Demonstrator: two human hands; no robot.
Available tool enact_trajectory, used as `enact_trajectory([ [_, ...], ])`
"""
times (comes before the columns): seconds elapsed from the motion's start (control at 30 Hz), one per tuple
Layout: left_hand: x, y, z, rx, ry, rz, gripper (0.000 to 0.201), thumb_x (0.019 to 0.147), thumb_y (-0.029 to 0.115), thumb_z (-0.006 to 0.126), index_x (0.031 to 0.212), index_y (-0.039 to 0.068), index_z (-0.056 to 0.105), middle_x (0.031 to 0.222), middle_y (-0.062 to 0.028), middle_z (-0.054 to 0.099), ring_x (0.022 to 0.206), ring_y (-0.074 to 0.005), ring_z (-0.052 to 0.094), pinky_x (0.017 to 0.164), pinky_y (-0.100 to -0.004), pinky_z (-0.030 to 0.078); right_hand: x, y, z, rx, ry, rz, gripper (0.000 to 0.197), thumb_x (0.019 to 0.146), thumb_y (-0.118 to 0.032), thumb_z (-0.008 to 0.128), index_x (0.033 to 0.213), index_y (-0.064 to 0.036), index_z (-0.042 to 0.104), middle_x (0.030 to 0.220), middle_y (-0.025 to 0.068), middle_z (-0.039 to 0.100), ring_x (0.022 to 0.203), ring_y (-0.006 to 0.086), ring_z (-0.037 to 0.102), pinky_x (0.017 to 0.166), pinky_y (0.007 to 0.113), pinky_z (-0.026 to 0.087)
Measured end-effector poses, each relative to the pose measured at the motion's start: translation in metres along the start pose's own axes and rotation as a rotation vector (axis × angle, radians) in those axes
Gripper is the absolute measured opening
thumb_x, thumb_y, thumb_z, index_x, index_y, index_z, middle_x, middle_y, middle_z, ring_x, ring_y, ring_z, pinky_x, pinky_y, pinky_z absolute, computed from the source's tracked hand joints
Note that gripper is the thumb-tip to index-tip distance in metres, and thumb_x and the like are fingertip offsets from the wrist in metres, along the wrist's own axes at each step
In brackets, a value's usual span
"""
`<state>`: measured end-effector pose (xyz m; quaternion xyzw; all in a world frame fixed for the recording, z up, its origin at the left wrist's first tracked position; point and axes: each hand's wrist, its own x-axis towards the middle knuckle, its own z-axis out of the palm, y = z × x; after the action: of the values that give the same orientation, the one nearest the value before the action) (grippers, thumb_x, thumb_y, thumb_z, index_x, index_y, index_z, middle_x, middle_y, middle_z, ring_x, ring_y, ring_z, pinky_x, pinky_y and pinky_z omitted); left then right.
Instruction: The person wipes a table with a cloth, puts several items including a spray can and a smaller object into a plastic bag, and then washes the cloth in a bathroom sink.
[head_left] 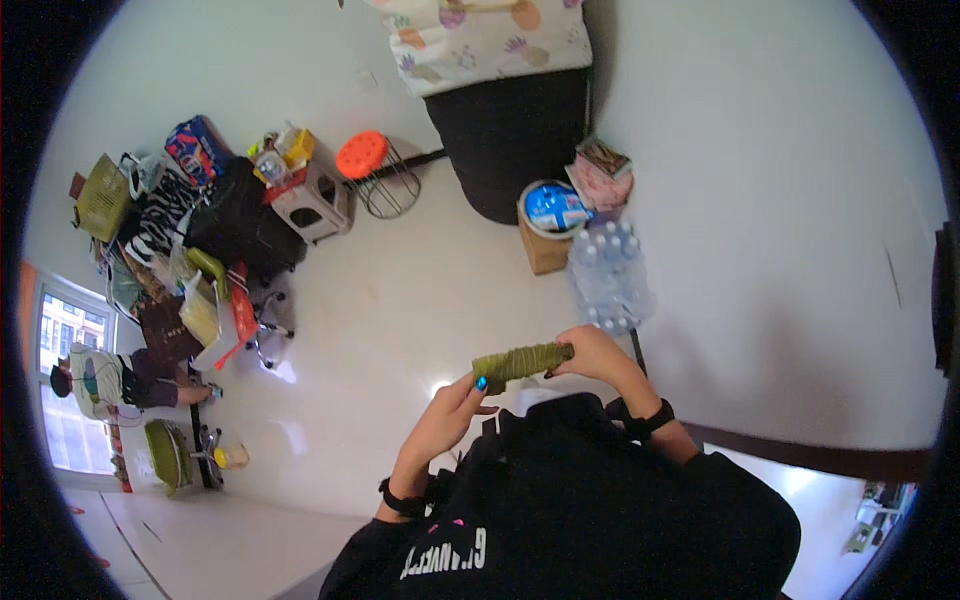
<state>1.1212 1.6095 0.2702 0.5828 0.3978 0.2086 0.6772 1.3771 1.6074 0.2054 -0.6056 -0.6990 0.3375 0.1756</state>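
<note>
An olive-green roll (522, 362) with slanting creases along its length lies across both my hands, in front of my chest. My left hand (440, 418) grips its left end, the thumb with a shiny blue nail pressed on top. Around the right, narrower end, the fingers of my right hand (597, 358) are closed. The undersides of the roll and some of my fingers are hidden, and its exact kind cannot be made out.
Ahead stands a black fabric-sided bin (515, 150) under a patterned cloth. Shrink-wrapped water bottles (610, 280) sit to its right. Leftward are an orange stool (362, 155), a white plastic stool (310, 205), heaped bags (185, 310) and another person (100, 380) by the window.
</note>
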Motion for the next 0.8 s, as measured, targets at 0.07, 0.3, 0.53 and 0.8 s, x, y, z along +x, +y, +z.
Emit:
enact_trajectory([
  [0.07,0.019,0.002,-0.032,-0.013,0.017,0.049,0.036,0.095,0.018,0.034,0.122,-0.004,0.041,0.112,-0.0129,0.053,0.102,-0.0165,0.051,0.090,-0.0338,0.044,0.040,-0.010,-0.013,-0.039,-0.076,-0.033,0.038,0.056,-0.029,0.076,0.077,-0.0005,0.061,0.073,0.0187,0.057,0.075,0.0346,0.055,0.065,0.039,0.043],
  [0.3,0.096,0.006,-0.137,0.078,0.125,0.102,0.035,0.093,0.020,0.039,0.123,0.001,0.043,0.100,-0.0067,0.057,0.085,-0.0117,0.051,0.077,-0.0271,0.043,0.149,-0.022,-0.015,-0.026,0.244,-0.028,0.026,0.067,-0.007,0.067,0.089,0.0010,0.058,0.093,0.0165,0.055,0.086,0.0331,0.054,0.077,0.039,0.044],
  [0.53,0.197,0.079,-0.231,0.396,-0.209,0.569,0.031,0.086,0.009,0.043,0.114,0.000,0.048,0.118,-0.0169,0.047,0.116,-0.0306,0.041,0.096,-0.0353,0.033,0.263,-0.024,0.003,0.261,1.003,0.069,0.040,0.079,-0.005,0.054,0.118,-0.0048,0.047,0.112,0.0127,0.050,0.089,0.0230,0.055,0.065,0.027,0.046],
  [0.8,0.300,0.132,-0.305,0.859,-0.725,0.991,0.022,0.080,0.012,0.052,0.097,-0.002,0.050,0.126,-0.0210,0.037,0.124,-0.0388,0.026,0.100,-0.0426,0.031,0.359,-0.105,-0.019,1.478,0.643,-0.160,0.044,0.091,-0.030,0.038,0.127,-0.0054,0.037,0.124,0.0132,0.045,0.108,0.0252,0.050,0.086,0.038,0.045],
])
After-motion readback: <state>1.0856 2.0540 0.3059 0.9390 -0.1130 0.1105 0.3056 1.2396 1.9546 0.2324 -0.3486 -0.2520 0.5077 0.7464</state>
